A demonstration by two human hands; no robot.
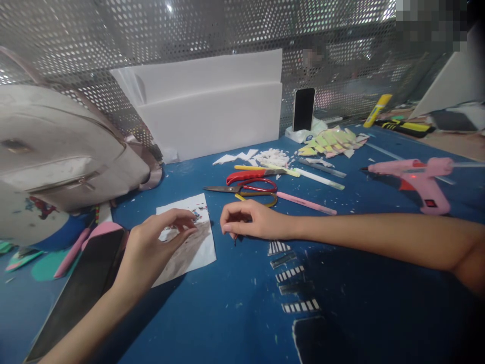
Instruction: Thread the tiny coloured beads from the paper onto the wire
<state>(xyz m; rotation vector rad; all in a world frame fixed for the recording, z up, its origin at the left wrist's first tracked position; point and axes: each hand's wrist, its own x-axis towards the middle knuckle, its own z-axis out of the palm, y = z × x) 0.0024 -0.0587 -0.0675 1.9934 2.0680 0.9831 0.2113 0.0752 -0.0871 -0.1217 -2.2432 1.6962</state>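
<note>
My left hand is over a creased white paper sheet with a brownish smear. Its thumb and curved fingers are a little apart, and small bluish specks show by the fingertips. Right of the sheet, my right hand is closed with its fingers curled under. A tiny dark bit shows below its fingertips; what it is I cannot make out. Just beyond that hand lie scissors with red and brownish handles, a red-handled cutter and a pink pen. Striped paper strips lie nearer me.
A pink glue gun with a lit red light lies right. White boards lean against the perforated metal screen. A phone stands behind white scraps and yellow-green pieces. A pale backpack fills the left.
</note>
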